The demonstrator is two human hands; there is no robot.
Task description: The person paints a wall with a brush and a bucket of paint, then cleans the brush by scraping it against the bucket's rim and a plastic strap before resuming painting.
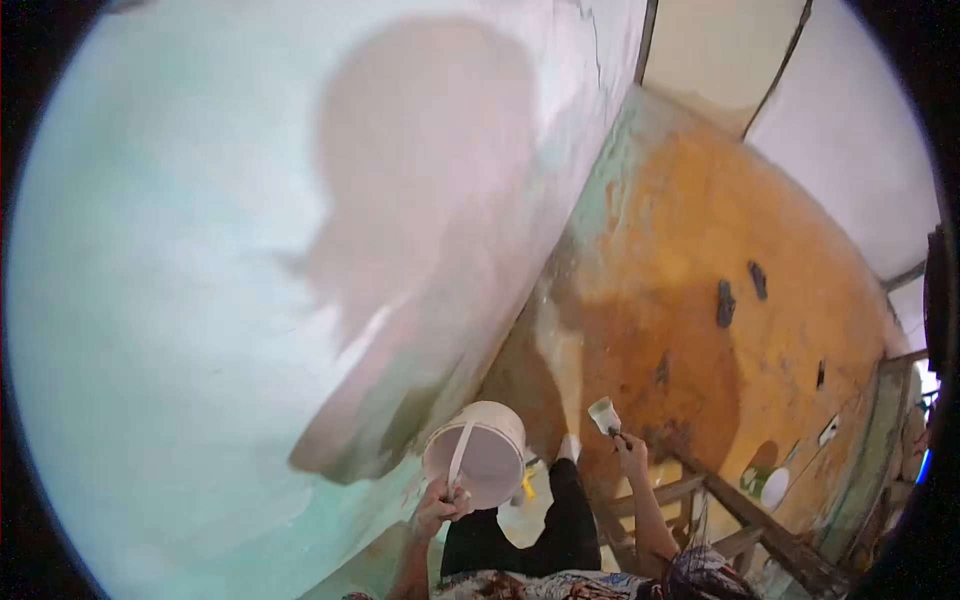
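Observation:
A white bucket (505, 425) hangs tilted from its handle in my left hand (440, 507), its open mouth facing up; the inside looks pale. My right hand (631, 455) is closed around the dark handle of a paintbrush (604, 414), whose pale bristles point up and to the left. The bucket is beside a wall (200, 250) with patchy white and light green paint, and a large shadow falls across that wall. Between the two hands, my legs in dark trousers show above the floor.
The orange-brown floor (800, 300) is stained. A pair of dark sandals (725, 303) lies on it. A wooden frame (740, 510) stands at the lower right, near a white container (774, 487). Pale wall panels (850, 130) rise at the upper right.

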